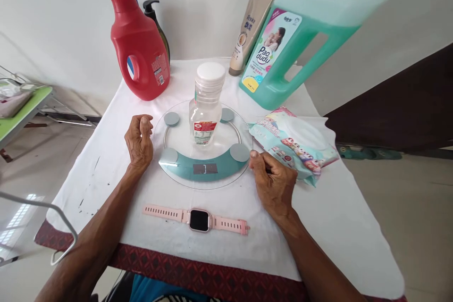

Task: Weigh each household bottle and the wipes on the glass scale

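A round glass scale [184,166] with a teal band and a small dark display lies on the white cloth. Upright on it stands a clear plastic jar [207,104] with a white lid and a red label. To the scale's left rests my left hand [139,142], fingers curled in, holding nothing. My right hand [274,180] is closed in a loose fist at the scale's right edge, its thumb by the glass; nothing shows in it. A pink smartwatch [199,220], strap laid out flat, is in front of the scale.
Behind the scale are a red detergent bottle [139,47], a dark pump bottle [159,28], a beige tube [249,26] and a large green jug [276,75]. A wet-wipes pack [300,146] lies beyond my right hand. At far left is a green table [38,99].
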`<state>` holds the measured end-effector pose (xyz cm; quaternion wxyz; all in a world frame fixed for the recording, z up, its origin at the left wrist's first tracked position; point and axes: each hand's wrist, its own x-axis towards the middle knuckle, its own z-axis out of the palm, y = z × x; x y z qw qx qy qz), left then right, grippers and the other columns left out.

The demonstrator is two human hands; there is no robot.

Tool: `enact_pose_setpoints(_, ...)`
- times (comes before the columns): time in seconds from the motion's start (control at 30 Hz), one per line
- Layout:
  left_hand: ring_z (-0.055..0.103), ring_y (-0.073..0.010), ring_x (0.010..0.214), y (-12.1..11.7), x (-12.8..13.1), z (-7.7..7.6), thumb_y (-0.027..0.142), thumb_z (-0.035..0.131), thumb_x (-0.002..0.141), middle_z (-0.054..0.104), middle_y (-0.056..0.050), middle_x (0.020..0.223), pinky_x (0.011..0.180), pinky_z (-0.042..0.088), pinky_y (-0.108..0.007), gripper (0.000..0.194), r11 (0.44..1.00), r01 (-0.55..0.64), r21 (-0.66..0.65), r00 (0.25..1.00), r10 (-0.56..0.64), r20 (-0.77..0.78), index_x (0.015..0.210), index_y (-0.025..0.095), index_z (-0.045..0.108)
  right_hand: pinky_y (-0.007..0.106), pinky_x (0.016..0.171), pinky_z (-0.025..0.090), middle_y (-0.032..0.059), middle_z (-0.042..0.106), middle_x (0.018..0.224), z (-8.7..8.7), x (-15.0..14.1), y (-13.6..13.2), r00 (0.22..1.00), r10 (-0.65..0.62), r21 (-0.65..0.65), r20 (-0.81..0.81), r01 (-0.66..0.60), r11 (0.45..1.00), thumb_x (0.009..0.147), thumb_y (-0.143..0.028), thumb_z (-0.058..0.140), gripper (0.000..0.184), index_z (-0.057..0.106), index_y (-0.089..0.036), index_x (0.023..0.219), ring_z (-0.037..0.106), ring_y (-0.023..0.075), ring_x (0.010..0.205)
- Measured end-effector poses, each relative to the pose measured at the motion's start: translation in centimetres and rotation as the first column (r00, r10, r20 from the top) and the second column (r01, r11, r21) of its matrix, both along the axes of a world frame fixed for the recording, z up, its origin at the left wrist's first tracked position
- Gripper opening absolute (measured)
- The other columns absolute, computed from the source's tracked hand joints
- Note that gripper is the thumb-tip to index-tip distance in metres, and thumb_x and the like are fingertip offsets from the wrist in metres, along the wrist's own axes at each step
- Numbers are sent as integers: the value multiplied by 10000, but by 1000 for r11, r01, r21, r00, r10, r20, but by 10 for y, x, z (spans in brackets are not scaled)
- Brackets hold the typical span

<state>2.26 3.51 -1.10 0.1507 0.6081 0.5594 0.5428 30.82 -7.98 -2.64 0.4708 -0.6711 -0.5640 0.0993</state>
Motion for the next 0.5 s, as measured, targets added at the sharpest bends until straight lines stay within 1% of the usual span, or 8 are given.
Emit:
enact_pose_setpoints(0.17,568,-149,686,1,-1,-2,554,408,1065,612,-7,787,676,462,-294,429,1000,-3,-26,1000,3,4,972,221,663,266,538,341,-39,532,496,0,0,0,1000,12,13,-2,-12,1000,1036,-452,525,498,517,-208,603,421,89,452)
enact_pose_setpoints(0.23,563,-151,684,0,-2,-3,548,408,1067,603,-5,777,679,463,-302,427,1000,-1,-29,1000,1,4,971,219,664,264,538,346,-38,539,503,0,1,0,1000,14,13,-10,-14,1000,1035,-451,524,493,515,-210,606,425,91,454)
enact_pose_setpoints(0.33,594,-170,745,-4,2,2,568,449,1049,633,-19,840,725,489,-327,407,1000,25,-3,1000,-25,-9,1047,220,660,258,526,349,-35,551,514,1,1,1,1000,21,7,-22,-21,1000,1032,-469,525,497,509,-212,607,439,93,456)
enact_pose_setpoints(0.4,643,-205,869,-9,13,10,602,545,997,682,-53,982,803,526,-364,434,990,136,31,989,-135,-59,1199,227,627,250,506,341,-39,532,504,1,2,1,999,27,7,-27,-27,1000,1031,-478,529,503,505,-211,605,429,91,449)
enact_pose_setpoints(0.43,662,-232,959,-11,21,15,618,615,951,694,-79,1086,853,541,-392,516,974,223,40,971,-218,-101,1293,232,587,248,497,336,-41,516,495,1,2,1,999,30,7,-25,-30,1000,1032,-479,530,505,505,-212,604,418,91,446)
enact_pose_setpoints(0.47,666,-264,1062,-12,31,20,627,695,891,685,-109,1207,904,549,-423,645,948,316,34,940,-308,-149,1380,239,534,246,489,333,-41,503,490,1,3,1,999,32,8,-21,-32,999,1033,-480,530,507,505,-213,604,409,92,447)
enact_pose_setpoints(0.5,650,-301,1167,-13,41,25,621,776,823,654,-140,1320,953,547,-456,785,925,381,14,909,-371,-191,1443,243,480,245,485,333,-40,495,489,1,4,2,999,34,11,-17,-34,999,1035,-481,526,507,506,-214,604,402,95,450)
